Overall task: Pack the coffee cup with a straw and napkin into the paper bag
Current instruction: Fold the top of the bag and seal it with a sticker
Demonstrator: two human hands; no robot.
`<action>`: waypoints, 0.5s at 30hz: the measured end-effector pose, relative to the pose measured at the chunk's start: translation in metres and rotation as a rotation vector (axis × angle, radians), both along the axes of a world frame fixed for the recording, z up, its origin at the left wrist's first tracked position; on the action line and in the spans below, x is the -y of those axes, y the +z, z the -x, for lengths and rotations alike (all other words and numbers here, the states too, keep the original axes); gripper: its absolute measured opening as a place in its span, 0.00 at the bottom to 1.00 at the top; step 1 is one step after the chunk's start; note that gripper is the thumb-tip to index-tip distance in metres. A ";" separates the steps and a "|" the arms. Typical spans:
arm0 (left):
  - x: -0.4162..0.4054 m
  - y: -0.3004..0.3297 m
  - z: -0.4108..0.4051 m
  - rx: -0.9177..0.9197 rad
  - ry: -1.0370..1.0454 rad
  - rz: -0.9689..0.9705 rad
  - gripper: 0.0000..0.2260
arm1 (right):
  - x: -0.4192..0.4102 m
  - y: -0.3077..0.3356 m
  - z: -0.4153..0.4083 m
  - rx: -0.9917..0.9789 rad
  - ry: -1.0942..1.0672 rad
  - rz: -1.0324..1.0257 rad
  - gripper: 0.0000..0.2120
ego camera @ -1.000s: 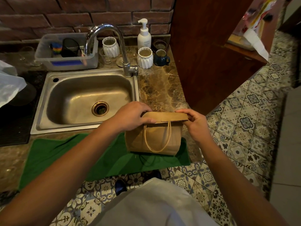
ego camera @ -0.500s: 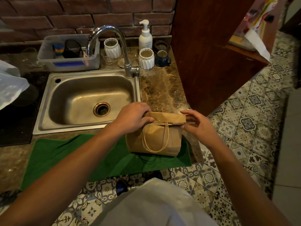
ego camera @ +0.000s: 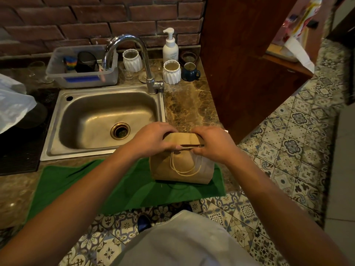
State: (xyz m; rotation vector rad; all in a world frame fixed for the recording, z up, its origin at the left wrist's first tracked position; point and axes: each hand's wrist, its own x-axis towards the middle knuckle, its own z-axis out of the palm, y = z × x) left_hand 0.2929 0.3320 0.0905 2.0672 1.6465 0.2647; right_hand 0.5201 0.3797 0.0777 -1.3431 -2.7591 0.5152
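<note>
Left arm: bare forearm reaching forward from the lower left, angled up toward the centre.
Left hand: palm down, fingers curled over, thumb pressed underneath in a pinch.
Right arm: bare forearm reaching in from the lower right.
Right hand: palm down, fingers bent, pinching close beside the left; thumbs nearly meeting.

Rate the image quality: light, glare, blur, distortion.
Head view: dim, warm light; glare on the chrome tap and steel sink rim; wide-angle bending at the edges; the brown paper bag fairly sharp, while the left hand and right hand look slightly soft.
</note>
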 end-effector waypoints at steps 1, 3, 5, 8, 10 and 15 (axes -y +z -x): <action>0.003 0.000 0.005 0.016 0.001 0.018 0.28 | -0.001 -0.001 -0.001 -0.002 -0.008 0.000 0.22; 0.009 -0.002 0.017 0.042 0.017 0.056 0.30 | -0.002 -0.002 -0.003 -0.011 -0.030 -0.006 0.20; 0.014 -0.007 0.027 0.063 0.048 0.061 0.30 | -0.003 -0.003 -0.004 -0.027 -0.046 -0.007 0.18; 0.018 -0.014 0.031 0.067 0.093 -0.007 0.26 | -0.004 -0.003 -0.004 -0.058 -0.057 -0.007 0.18; 0.020 -0.016 0.028 0.086 0.124 -0.040 0.23 | -0.004 -0.002 -0.004 -0.083 -0.067 -0.009 0.19; 0.022 -0.021 0.024 0.147 0.152 -0.065 0.19 | -0.006 -0.001 -0.003 -0.044 -0.063 -0.003 0.25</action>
